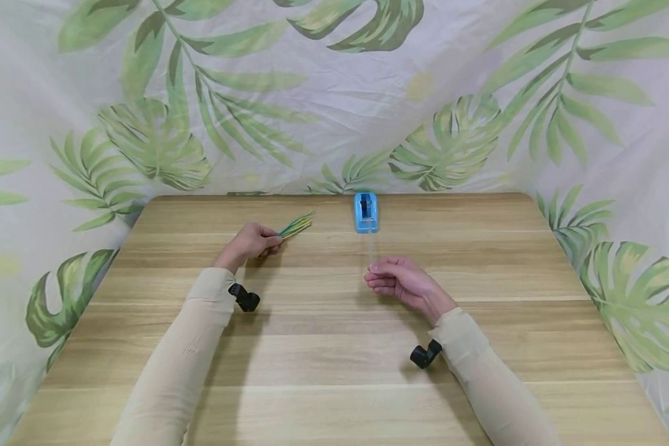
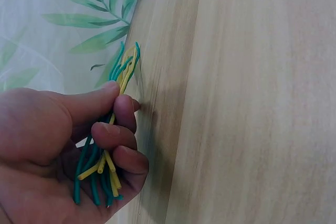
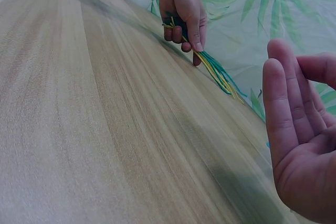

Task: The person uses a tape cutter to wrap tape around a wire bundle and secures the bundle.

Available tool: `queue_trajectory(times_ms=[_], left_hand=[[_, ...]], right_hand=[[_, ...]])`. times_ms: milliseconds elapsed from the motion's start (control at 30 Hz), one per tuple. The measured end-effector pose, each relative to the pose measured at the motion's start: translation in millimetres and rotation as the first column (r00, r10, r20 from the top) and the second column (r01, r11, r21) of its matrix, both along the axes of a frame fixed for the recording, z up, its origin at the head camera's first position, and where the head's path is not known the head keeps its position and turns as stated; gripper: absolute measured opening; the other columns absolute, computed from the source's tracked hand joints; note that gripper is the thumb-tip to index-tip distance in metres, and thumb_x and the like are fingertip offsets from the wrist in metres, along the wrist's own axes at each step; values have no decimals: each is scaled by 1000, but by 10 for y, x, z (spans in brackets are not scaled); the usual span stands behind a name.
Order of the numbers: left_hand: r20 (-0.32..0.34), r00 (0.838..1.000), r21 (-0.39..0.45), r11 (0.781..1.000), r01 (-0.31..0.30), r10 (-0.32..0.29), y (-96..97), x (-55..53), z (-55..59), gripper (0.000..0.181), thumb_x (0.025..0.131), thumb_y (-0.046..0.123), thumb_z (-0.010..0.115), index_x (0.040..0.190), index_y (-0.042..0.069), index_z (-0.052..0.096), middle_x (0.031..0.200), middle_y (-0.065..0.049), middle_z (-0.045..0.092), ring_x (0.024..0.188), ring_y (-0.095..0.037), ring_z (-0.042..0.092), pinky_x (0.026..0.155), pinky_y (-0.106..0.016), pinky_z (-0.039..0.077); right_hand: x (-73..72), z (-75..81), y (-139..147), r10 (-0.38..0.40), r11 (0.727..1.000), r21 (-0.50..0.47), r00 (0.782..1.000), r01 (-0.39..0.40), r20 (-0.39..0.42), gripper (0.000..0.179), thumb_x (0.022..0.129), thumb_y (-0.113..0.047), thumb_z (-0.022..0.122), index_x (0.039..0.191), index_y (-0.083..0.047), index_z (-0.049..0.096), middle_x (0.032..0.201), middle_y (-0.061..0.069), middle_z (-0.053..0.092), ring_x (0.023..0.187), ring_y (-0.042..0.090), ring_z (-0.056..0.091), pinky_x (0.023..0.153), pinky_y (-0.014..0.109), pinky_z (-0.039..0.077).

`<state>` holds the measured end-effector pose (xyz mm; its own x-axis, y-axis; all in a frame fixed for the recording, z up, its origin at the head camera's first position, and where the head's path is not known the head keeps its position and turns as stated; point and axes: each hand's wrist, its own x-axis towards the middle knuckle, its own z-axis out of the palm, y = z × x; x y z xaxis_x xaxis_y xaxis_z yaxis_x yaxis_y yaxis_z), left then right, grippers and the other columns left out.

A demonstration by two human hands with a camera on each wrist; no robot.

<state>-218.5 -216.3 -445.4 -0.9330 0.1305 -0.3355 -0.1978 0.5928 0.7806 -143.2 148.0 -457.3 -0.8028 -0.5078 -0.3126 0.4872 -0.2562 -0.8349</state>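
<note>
My left hand (image 1: pixel 254 240) grips a loose bundle of thin green and yellow wires (image 1: pixel 297 227) between thumb and fingers, over the left part of the table. In the left wrist view the far ends of the wires (image 2: pixel 126 66) fan out beyond my thumb, and the other ends lie across the palm. A blue tape dispenser (image 1: pixel 365 212) stands at the table's back edge. From it a strip of clear tape (image 1: pixel 371 246) stretches toward my right hand (image 1: pixel 404 282), which pinches its end between thumb and index finger. The other right fingers (image 3: pixel 278 98) extend fairly straight.
The wooden table (image 1: pixel 323 359) reaches back to a hanging cloth (image 1: pixel 334 111) printed with green leaves. A small black camera sits on each wrist, the left camera (image 1: pixel 248 300) and the right camera (image 1: pixel 424 355), both over beige sleeves (image 1: pixel 167 359).
</note>
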Motion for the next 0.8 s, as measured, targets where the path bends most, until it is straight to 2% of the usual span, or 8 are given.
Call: queue_trajectory(times_ms=[167, 267, 500, 633, 800], left_hand=[[-21, 1000, -32, 999, 20, -20, -12, 10, -3, 35, 107, 22, 52, 105, -8, 70, 77, -7, 65, 59, -14, 49, 53, -25, 41], [-24, 1000, -27, 1000, 15, -15, -13, 7, -14, 34, 108, 20, 50, 108, -8, 69, 79, -8, 65, 59, -13, 49, 54, -24, 41], [-23, 999, -4, 1000, -27, 27, 16, 19, -5, 28, 104, 11, 56, 121, -10, 66, 83, -10, 69, 59, -11, 50, 55, -24, 44], [-26, 998, 2, 999, -54, 54, 8, 31, -5, 28, 103, 10, 59, 122, -9, 67, 84, -11, 72, 58, -11, 51, 54, -24, 45], [-34, 998, 17, 998, -59, 60, -10, 37, -11, 28, 101, 9, 62, 121, -9, 68, 85, -12, 73, 57, -11, 52, 54, -24, 46]], right_hand=[[-5, -3, -7, -1, 1000, -8, 1000, 1, 4, 21, 100, 3, 53, 92, -5, 71, 85, 10, 75, 75, 15, 73, 71, 28, 59], [-5, -3, -11, 1, 1000, -15, 1000, -1, 5, 22, 100, 4, 53, 91, -5, 71, 84, 10, 75, 75, 15, 73, 71, 28, 59], [-3, -2, -11, 1, 1000, -17, 1000, 0, 3, 23, 100, 4, 53, 91, -6, 71, 85, 10, 75, 75, 15, 73, 71, 28, 59], [0, 4, -12, -1, 1000, -16, 1000, 1, 5, 23, 100, 4, 53, 90, -6, 72, 84, 10, 75, 75, 15, 73, 71, 28, 59], [-2, 15, -15, -2, 1000, -15, 1000, 2, 8, 23, 100, 3, 53, 90, -6, 72, 84, 10, 75, 74, 15, 73, 71, 28, 59]])
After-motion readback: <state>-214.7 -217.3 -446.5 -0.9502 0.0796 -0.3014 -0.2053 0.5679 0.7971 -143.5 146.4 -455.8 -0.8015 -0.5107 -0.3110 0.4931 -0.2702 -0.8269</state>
